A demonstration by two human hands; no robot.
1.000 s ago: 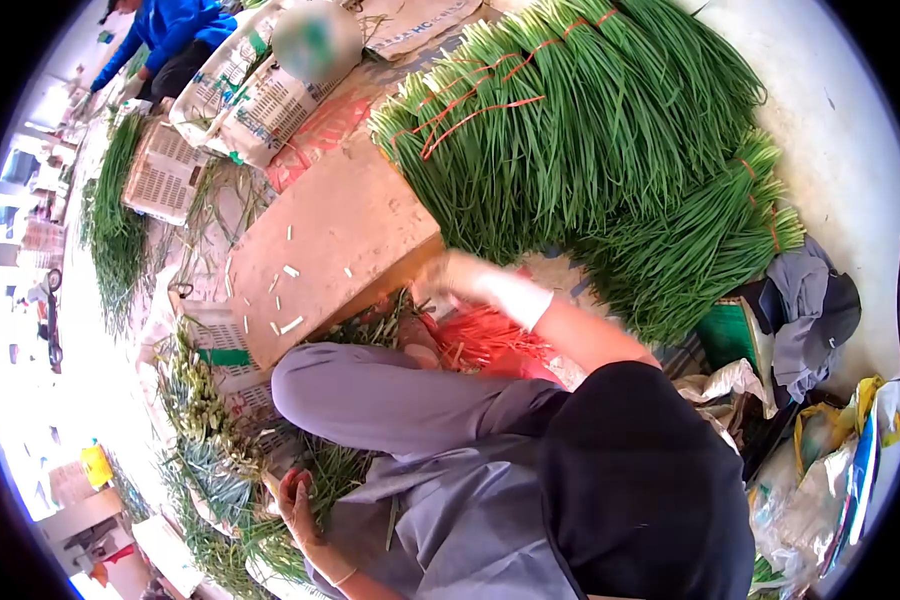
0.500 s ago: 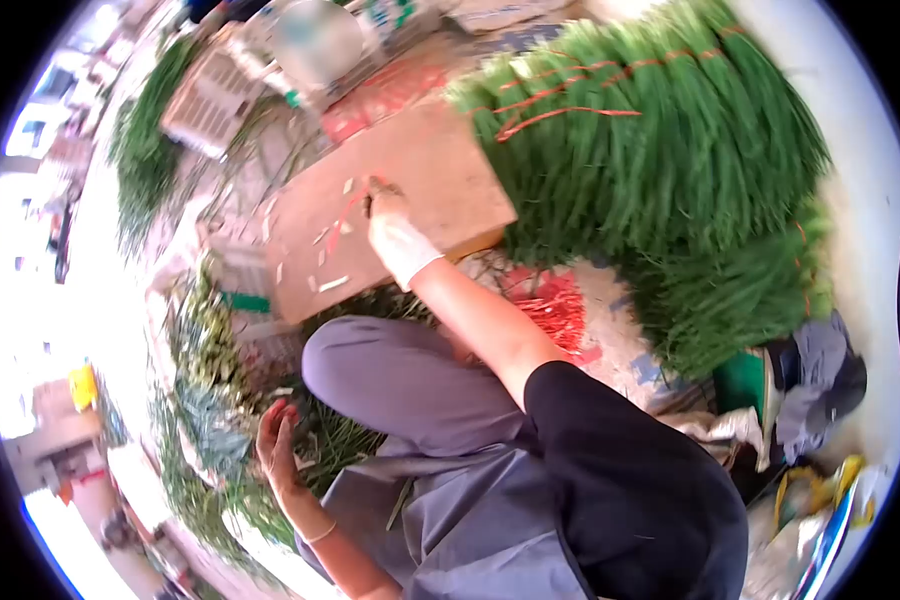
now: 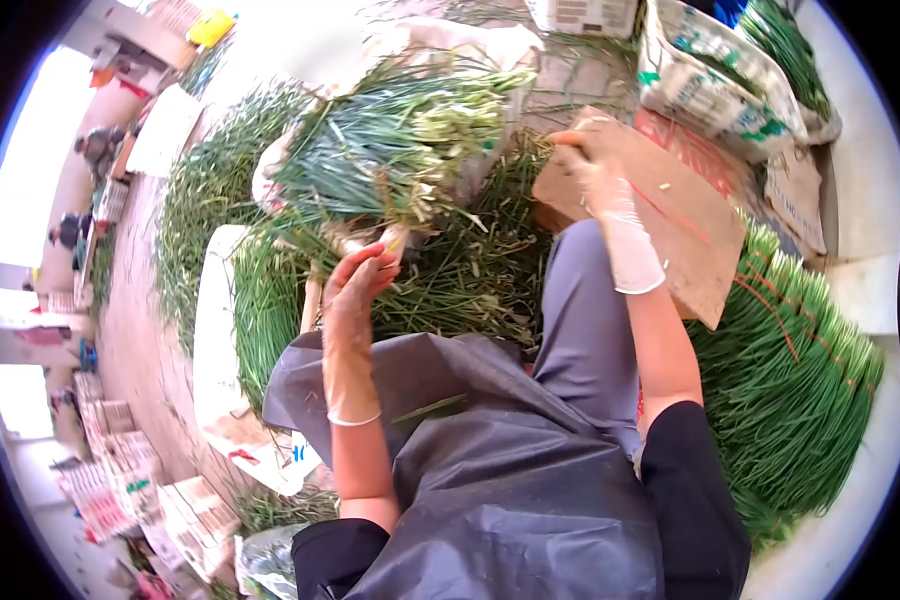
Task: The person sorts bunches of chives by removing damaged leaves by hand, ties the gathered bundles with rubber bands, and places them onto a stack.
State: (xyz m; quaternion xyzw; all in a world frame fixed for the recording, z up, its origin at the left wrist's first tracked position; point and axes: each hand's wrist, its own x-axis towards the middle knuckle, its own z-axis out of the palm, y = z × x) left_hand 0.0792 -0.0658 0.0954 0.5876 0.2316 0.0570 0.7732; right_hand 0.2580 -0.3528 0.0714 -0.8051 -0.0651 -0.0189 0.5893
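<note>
Clearly, we have banded bundles (image 3: 785,400) done, loose stalks (image 3: 395,150) apparently remaining, left hand (image 3: 360,285) slackly uncurled, right hand (image 3: 595,170) too blurred to tell.

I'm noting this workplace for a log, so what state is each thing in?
Left hand: gloved, partly curled; grip unclear
Right hand: gloved, over the board, blurred; grip unclear
Board: scraps on top
Red strip: loose, lying on the board
Bundled greens: tied
Piled greens: heaped, no tie visible
White basket: open-topped, greens inside
Apron: worn, creased
</note>
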